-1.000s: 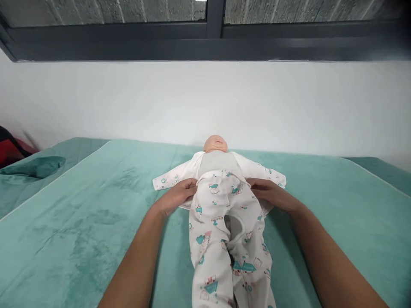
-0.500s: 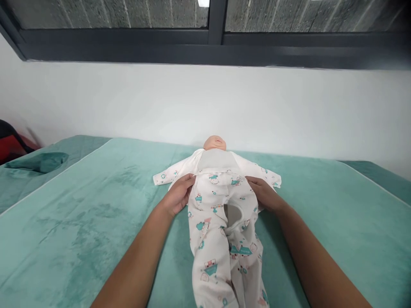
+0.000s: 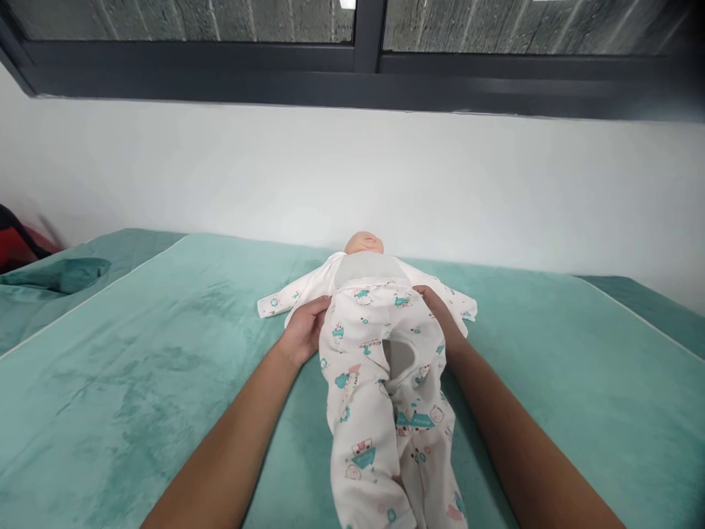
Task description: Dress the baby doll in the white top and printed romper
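A baby doll (image 3: 364, 242) lies on its back with its head near the wall. It wears a white long-sleeved top (image 3: 286, 296), its sleeves spread to both sides, with a plain pale patch across the chest. White printed baby pants (image 3: 358, 382) with an opening at the crotch cover its lower body, their legs running toward me. My left hand (image 3: 306, 328) is closed on the left edge of the waistband. At the right edge of the waistband, my right hand (image 3: 439, 312) pinches the cloth, its fingers partly hidden behind the pants.
A teal bedspread (image 3: 165, 382) with pale seams lies under everything. Behind it rises a white wall (image 3: 220, 169) below a dark window frame (image 3: 220, 73). A red and black object (image 3: 16, 246) and a fold of teal cloth (image 3: 60, 275) are at the far left.
My right hand has slid slightly up and inward along the pants' waistband. My left hand keeps its hold at the other side. The view has shifted a little.
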`<control>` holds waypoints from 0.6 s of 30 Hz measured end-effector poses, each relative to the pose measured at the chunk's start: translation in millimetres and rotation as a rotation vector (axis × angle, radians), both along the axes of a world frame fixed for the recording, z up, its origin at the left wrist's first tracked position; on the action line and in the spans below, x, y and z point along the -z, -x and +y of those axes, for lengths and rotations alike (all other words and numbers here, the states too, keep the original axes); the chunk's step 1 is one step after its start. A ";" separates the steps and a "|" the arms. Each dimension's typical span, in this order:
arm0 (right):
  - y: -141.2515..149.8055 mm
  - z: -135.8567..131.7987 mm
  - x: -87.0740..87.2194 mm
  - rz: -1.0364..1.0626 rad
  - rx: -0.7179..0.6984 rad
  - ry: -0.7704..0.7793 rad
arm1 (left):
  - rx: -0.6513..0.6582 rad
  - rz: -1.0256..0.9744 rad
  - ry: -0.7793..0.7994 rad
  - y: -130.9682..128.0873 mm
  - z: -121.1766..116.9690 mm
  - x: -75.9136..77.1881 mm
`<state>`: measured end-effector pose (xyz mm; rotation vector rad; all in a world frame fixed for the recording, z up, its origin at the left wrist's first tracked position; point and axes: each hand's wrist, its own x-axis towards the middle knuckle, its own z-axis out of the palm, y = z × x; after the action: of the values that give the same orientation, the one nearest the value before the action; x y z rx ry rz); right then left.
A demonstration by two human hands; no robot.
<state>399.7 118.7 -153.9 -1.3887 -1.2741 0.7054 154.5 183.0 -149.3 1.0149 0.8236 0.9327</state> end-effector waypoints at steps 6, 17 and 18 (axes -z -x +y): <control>3.6 4.7 -2.8 0.331 -0.180 0.070 | -0.003 0.007 -0.002 -1.2 -2.8 -0.6; -9.5 3.8 14.3 0.186 -0.077 0.089 | -0.249 0.345 -0.458 -1.0 -2.3 -3.7; -10.6 4.1 16.2 0.128 -0.040 0.072 | -0.260 0.372 -0.515 -1.0 -1.1 -2.4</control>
<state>410.3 122.7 -170.1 -1.3562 -1.1886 0.8612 155.5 181.9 -147.0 1.5862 1.0698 1.2343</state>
